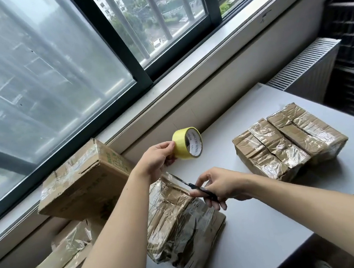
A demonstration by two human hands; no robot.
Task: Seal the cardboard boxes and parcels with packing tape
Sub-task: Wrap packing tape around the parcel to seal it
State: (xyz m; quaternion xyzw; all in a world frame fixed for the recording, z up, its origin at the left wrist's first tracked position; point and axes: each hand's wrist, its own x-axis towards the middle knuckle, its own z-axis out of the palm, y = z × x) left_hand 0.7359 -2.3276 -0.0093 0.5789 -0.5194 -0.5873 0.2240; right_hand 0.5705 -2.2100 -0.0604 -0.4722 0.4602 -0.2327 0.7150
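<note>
Left hand (157, 159) gripping yellow tape roll (187, 143) raised over desk (266, 222); right hand (222, 186) gripping black scissors (195, 187), blades crossing the tape strip above the taped parcel (182, 224) lying just beneath both hands.

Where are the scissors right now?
Head view, centre: the scissors are in the right hand, just above the parcel, blades reaching left towards the left hand, which holds the roll.
</note>
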